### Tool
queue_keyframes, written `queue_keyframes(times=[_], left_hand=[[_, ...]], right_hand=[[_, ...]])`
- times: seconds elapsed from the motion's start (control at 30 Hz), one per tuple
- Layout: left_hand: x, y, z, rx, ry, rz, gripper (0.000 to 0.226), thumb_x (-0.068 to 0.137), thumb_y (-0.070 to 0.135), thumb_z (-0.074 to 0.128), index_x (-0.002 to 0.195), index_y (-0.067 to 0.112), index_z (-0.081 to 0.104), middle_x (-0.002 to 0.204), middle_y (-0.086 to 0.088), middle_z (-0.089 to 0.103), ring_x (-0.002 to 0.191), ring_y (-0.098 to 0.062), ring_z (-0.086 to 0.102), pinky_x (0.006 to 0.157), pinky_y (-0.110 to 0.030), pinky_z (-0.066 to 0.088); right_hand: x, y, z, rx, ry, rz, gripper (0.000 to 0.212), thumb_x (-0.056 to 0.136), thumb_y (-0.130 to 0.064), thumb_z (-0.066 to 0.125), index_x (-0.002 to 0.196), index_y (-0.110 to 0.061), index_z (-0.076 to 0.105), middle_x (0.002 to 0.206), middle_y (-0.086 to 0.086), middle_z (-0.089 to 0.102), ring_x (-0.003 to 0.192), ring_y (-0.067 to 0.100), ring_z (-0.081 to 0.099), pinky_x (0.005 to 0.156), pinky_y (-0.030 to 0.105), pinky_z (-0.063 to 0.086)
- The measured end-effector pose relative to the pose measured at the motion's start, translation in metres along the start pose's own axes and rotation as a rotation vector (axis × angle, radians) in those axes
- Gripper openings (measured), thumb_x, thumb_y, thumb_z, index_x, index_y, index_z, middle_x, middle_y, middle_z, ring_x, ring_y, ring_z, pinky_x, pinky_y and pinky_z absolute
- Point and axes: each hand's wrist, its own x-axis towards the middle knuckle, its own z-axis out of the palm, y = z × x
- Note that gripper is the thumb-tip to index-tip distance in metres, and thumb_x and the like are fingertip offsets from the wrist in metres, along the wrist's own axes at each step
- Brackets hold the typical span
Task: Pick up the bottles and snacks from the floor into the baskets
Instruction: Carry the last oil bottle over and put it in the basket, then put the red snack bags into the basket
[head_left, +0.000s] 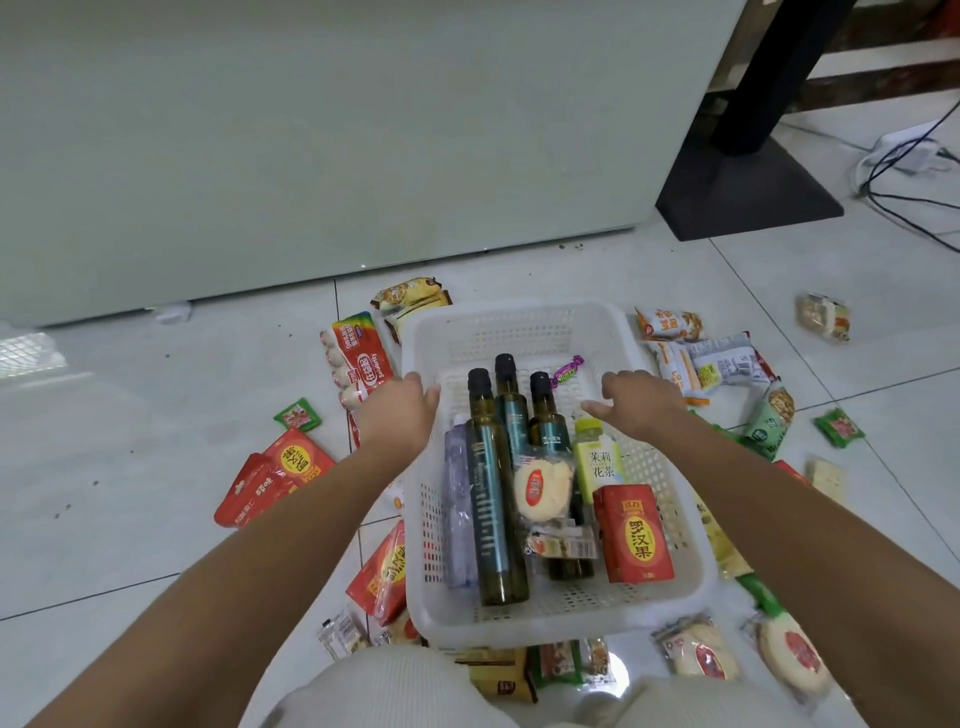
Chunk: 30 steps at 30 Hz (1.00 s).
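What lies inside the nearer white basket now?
Three dark bottles, a clear bottle, a tea bottle, a red carton and a round snack pack. The pack covers two bottles' lower parts.

Plastic, glass and gloss.
Against the fingers (426, 391) of the left hand (399, 413), a matt, perforated plastic basket (498, 328); between these and the right hand (644, 400), glossy glass bottles (493, 499). Nearer than the fingertips: a smooth red paper carton (636, 535), a clear plastic bottle (460, 512). Beyond them, shiny film snack packets (363, 353) on polished tiles (156, 467).
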Motion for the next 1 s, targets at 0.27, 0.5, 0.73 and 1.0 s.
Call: queue_keyframes(times=[0.27,0.5,0.73,1.0], left_hand=[[0.023,-0.016,-0.017,0.097,-0.079,0.099,0.066,0.098,0.057,0.016,0.153,0.022,0.007,0.16,-0.006,0.013,0.147,-0.027,0.011,0.117,-0.046,0.015],[0.032,-0.046,-0.059,0.223,0.017,0.158,0.068,0.095,0.061,0.013,0.152,0.03,-0.005,0.16,-0.004,-0.011,0.147,-0.026,-0.014,0.12,-0.045,-0.001],[0.067,-0.164,-0.102,0.266,0.119,0.074,0.069,0.092,0.063,0.014,0.152,0.032,-0.003,0.161,-0.002,-0.009,0.147,-0.025,-0.012,0.119,-0.044,-0.003],[0.115,-0.332,-0.088,0.262,-0.002,0.154,0.079,0.085,0.072,0.004,0.152,0.031,-0.004,0.161,-0.001,-0.009,0.148,-0.026,-0.011,0.118,-0.044,-0.004]], right_hand=[[0.01,-0.013,-0.021,0.049,0.064,-0.153,0.059,0.096,-0.055,0.028,0.144,-0.021,0.033,0.15,0.002,0.034,0.139,0.02,0.029,0.113,0.042,0.02],[0.034,-0.05,-0.076,-0.004,0.133,-0.241,0.063,0.096,-0.058,0.018,0.151,-0.031,0.006,0.161,-0.002,-0.003,0.148,0.019,-0.008,0.117,0.048,-0.011],[0.084,-0.139,-0.123,0.072,0.191,-0.195,0.064,0.095,-0.06,0.014,0.151,-0.032,0.006,0.161,-0.003,-0.003,0.148,0.019,-0.007,0.118,0.048,-0.009],[0.082,-0.229,-0.079,0.158,0.098,0.064,0.067,0.093,-0.061,0.017,0.151,-0.031,0.003,0.161,-0.002,-0.004,0.148,0.019,-0.005,0.118,0.049,-0.005]])
